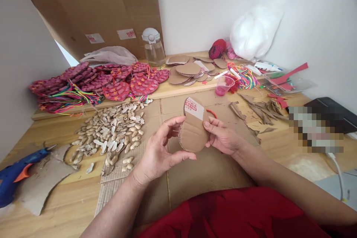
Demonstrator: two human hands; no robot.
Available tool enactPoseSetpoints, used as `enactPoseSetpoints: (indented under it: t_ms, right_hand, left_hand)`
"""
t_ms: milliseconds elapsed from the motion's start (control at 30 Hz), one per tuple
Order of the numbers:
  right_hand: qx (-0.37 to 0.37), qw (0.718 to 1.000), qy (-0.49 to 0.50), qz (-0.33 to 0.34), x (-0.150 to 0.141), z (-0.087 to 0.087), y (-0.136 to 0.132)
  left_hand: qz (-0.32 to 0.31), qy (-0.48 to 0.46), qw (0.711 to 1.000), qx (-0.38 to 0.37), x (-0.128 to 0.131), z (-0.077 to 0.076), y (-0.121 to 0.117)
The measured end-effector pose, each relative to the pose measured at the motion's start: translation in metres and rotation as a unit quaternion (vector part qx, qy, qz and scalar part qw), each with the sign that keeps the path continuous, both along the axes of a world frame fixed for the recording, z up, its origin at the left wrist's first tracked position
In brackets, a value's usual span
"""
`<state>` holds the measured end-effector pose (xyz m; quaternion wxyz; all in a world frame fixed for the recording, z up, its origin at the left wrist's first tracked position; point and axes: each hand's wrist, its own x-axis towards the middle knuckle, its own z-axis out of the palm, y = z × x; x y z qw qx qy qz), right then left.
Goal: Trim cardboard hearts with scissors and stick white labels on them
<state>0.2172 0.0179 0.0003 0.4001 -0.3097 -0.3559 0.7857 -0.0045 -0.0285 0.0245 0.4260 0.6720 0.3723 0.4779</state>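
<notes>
A rounded cardboard cutout (192,134) is held up in front of me, over the middle of the table. It carries a strip of white tape with red print near its top, and its left edge shows corrugation. My right hand (223,135) pinches its right side, thumb in front and fingers behind. My left hand (158,152) curves round its left side, fingertips at the edge and thumb along the bottom. A short orange-red cord (212,113) shows just above my right fingers; where it ends is hidden.
Peanut shells (111,130) lie left, beside a blue glue gun (22,173) on cardboard scrap. Behind are decorated red pieces (143,83), a bottle (153,50), stacked cardboard cutouts (188,69) and a pink cup (222,87). Torn cardboard strips (262,109) and a black box (331,113) lie right.
</notes>
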Motion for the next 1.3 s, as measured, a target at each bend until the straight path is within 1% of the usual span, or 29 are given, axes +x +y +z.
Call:
enactPoseSetpoints:
  t_ms: [167, 400, 533, 633, 800, 1000, 1300]
  right_hand:
    - [-0.002, 1.000, -0.011, -0.005, 0.0000, -0.0004, 0.0002]
    - [0.017, 1.000, 0.000, 0.003, 0.0017, -0.0002, 0.0013]
    - [0.020, 1.000, 0.004, 0.005, 0.0024, -0.0017, 0.0009]
    - [0.029, 1.000, 0.004, 0.004, 0.0030, -0.0022, 0.0008]
    - [0.039, 0.999, 0.004, 0.011, 0.0042, -0.0020, 0.0015]
    - [0.040, 0.999, 0.004, 0.016, 0.0057, -0.0017, 0.0013]
    - [0.059, 0.998, -0.020, -0.010, 0.0063, 0.0007, 0.0017]
  left_hand:
    - [-0.004, 0.005, 1.000, -0.003, -0.0002, -0.0003, 0.0016]
    - [0.005, 0.021, 1.000, 0.005, 0.0002, -0.0009, -0.0001]
    - [0.007, 0.008, 1.000, 0.007, 0.0027, -0.0019, -0.0024]
    - [0.012, 0.005, 1.000, 0.017, 0.0040, -0.0030, -0.0035]
    - [0.030, 0.034, 0.998, 0.039, 0.0028, -0.0038, -0.0038]
    - [0.033, 0.044, 0.997, 0.051, 0.0008, -0.0035, -0.0030]
    - [0.024, 0.068, 0.996, 0.062, -0.0016, -0.0055, 0.0001]
